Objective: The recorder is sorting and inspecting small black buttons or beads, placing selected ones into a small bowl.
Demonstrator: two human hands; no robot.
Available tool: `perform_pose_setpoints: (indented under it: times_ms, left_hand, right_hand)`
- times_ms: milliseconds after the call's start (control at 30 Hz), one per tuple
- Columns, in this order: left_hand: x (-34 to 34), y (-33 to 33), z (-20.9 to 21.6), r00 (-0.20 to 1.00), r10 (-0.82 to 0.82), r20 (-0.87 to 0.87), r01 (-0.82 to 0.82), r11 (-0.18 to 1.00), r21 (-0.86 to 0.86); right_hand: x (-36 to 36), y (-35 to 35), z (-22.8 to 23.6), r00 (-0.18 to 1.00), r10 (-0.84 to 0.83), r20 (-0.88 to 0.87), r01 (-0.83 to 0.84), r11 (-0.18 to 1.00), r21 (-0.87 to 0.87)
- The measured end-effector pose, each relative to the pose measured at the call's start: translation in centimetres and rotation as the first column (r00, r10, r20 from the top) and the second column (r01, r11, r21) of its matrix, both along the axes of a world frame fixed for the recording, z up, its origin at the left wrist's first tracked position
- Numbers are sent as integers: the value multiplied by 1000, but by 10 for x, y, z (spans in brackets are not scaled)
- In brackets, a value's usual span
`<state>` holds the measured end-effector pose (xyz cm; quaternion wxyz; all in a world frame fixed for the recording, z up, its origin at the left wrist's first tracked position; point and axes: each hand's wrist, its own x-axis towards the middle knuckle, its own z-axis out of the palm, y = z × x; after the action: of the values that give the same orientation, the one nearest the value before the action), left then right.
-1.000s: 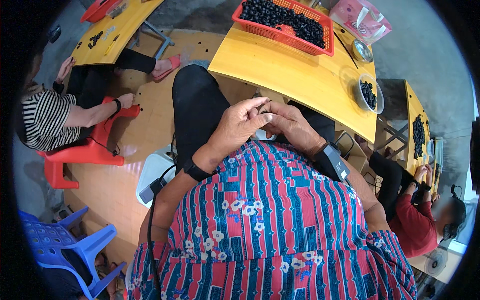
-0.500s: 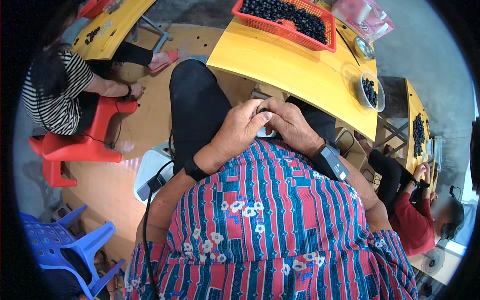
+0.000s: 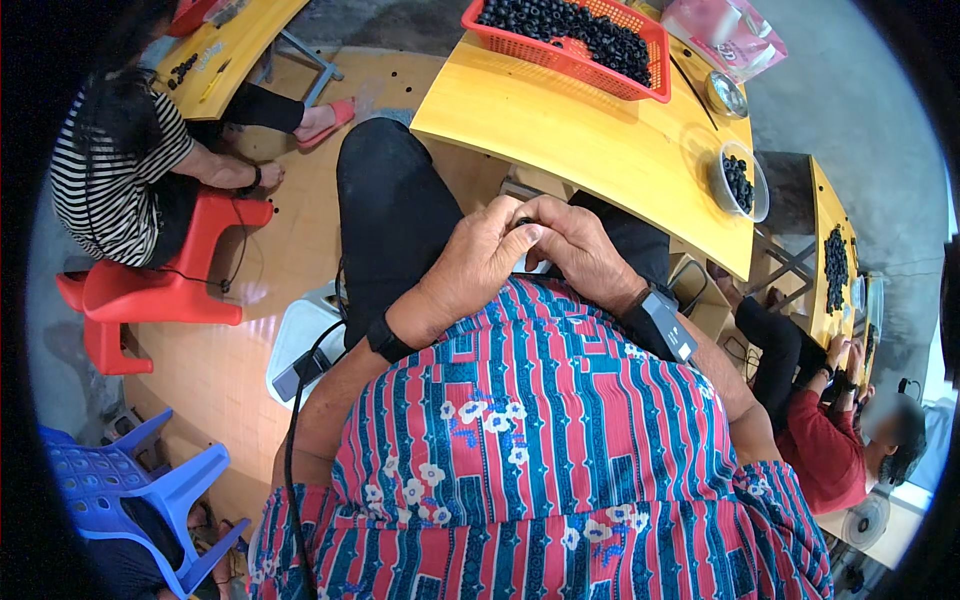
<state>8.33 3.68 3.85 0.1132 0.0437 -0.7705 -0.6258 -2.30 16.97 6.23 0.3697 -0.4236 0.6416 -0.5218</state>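
Above my lap, my left hand (image 3: 474,254) and my right hand (image 3: 583,248) are pressed together with the fingers curled inward. Between the thumbs and forefingers a small black round part (image 3: 525,221) just shows; the fingers cover most of it. Both hands close on that part, and the far fingers are hidden beneath. Past them, on the yellow table (image 3: 560,130), a red plastic basket (image 3: 668,72) holds many similar black parts. Nearer the table's right corner, a clear round tub (image 3: 763,190) contains more of them.
A metal bowl (image 3: 726,95), a dark thin rod (image 3: 693,88) and a pink bag (image 3: 725,38) lie beyond the tub. Co-workers sit at left, by a red stool (image 3: 205,240), and at right, by another table (image 3: 828,200). A blue chair (image 3: 130,485) stands lower left.
My hands keep nearly the same grip and place. The striped-shirt co-worker at left has leaned slightly to the right, and the red-sleeved co-worker's hands have shifted a little.
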Motion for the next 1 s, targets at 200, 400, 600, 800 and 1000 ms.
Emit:
perform_pose_setpoints:
  times_ms: [200,400,600,800,1000]
  left_hand:
    - [-1,0,6,999,23,-37,-25,999,-40]
    - [-4,-1,0,999,46,21,-50,976,213]
    - [-2,1,1,997,21,69,-40,956,290]
    - [1,1,8,987,87,137,-120,960,254]
    - [5,7,19,975,93,203,-138,965,222]
  right_hand:
    - [0,-1,-3,998,-21,63,21,1000,-11]
    - [-14,2,-1,729,61,682,45,990,-137]
    - [-34,20,7,661,90,745,141,960,-240]
    - [-88,63,25,735,-614,287,657,750,-81]
    - [-160,142,31,416,-877,-241,853,468,-232]
